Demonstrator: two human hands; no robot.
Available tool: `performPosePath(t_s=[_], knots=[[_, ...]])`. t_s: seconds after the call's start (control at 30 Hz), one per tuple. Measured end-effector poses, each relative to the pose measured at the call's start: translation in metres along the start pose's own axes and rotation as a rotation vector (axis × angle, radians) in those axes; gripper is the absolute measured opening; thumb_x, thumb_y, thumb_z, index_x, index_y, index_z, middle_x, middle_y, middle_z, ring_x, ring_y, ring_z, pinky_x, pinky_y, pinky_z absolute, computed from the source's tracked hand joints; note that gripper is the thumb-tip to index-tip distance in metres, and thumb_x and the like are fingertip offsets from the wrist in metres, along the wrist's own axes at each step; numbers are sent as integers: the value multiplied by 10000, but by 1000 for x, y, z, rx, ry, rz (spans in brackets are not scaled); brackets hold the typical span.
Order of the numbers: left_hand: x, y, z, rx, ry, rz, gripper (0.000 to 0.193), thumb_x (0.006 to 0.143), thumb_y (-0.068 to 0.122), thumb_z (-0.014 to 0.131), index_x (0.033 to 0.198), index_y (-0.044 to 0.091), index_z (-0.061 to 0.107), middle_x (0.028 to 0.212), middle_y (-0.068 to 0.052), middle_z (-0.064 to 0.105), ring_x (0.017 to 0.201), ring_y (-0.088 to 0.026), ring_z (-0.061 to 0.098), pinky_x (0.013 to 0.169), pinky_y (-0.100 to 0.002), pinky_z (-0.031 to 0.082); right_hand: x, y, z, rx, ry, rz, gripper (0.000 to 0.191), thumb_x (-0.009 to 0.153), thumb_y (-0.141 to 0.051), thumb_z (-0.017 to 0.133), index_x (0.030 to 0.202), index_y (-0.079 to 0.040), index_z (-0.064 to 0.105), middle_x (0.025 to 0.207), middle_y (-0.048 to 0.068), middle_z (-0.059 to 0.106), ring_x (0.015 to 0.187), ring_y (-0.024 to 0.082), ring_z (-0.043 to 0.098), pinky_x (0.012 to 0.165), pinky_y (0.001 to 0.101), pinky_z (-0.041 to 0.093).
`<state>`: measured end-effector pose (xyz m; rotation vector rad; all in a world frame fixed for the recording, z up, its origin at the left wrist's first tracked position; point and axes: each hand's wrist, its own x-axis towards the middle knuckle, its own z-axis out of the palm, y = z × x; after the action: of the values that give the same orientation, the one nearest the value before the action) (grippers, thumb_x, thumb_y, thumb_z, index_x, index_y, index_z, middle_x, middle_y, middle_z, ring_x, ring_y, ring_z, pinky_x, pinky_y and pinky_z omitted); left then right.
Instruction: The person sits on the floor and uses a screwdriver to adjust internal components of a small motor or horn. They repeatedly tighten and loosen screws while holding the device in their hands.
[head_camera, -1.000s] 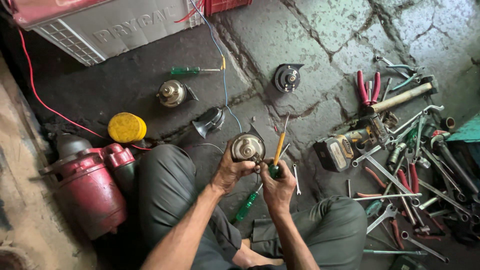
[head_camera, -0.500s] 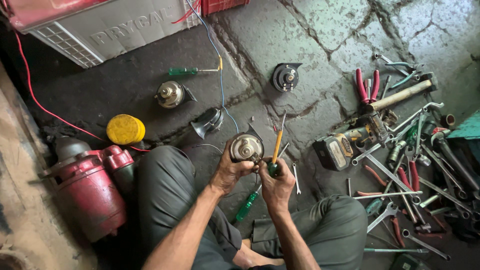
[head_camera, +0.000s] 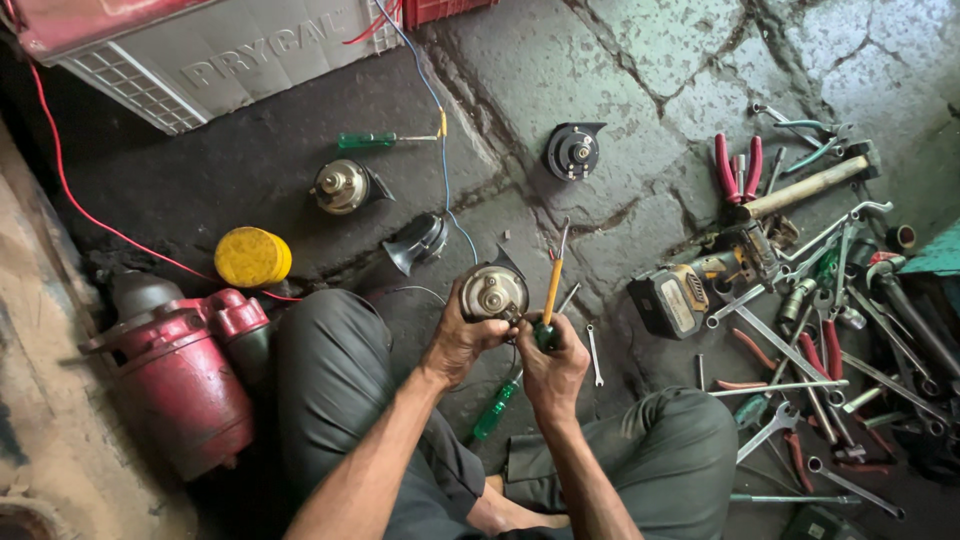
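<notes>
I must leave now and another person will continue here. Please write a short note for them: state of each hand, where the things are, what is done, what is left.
Left hand: grip closed on the round horn unit, held above the floor in front of the knees.
Right hand: grip closed on the yellow-handled tool, its tip pointing up beside the horn unit.
Nearby on the floor: green screwdriver under the hands, three more horns ahead, small spanner beside the right hand, tool pile to the right.
Done: horn unit picked up, tool in hand.
Left: cannot tell how far the work on the unit has gone.

Horn dull metal (grimy), screwdriver glossy orange plastic
</notes>
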<state>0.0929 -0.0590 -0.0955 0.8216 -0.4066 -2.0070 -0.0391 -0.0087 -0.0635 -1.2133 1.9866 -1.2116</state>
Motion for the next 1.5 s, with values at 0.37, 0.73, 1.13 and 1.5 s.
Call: performPosePath(t_s=[0.37, 0.73, 1.13, 1.5], knots=[[-1, 1, 2, 44, 9, 12, 876, 635, 130, 839, 1411, 143, 433, 1180, -28, 599, 1003, -171, 674, 814, -381, 653, 0, 3, 2, 35, 9, 61, 132, 875, -127, 777, 962, -44, 723, 716, -25, 653, 662, 27, 569, 600, 223, 483], [20, -23, -22, 177, 119, 130, 829, 639, -35, 810, 1380, 109, 468, 1179, -61, 629, 1019, -199, 651, 821, -347, 630, -2, -12, -29, 7, -119, 263, 282, 870, -213, 772, 1117, -84, 728, 701, -8, 653, 549, 65, 625, 485, 261, 507], [23, -41, -40, 1028, 258, 171, 939, 617, 83, 816, 1444, 341, 453, 1180, -125, 736, 1072, -361, 721, 920, -437, 576, -22, -1, -110, -482, -411, -90, 335, 863, -177, 739, 1185, -144, 653, 911, 131, 741, 762, 329, 721, 654, 408, 555], [23, -41, -44, 1006, 226, 180, 949, 607, 91, 825, 1447, 333, 455, 1214, -132, 734, 1075, -366, 731, 910, -431, 597, -17, -3, -103, -600, -425, -256, 304, 840, -180, 754, 1140, -181, 705, 787, 94, 668, 695, 313, 674, 612, 425, 534]])
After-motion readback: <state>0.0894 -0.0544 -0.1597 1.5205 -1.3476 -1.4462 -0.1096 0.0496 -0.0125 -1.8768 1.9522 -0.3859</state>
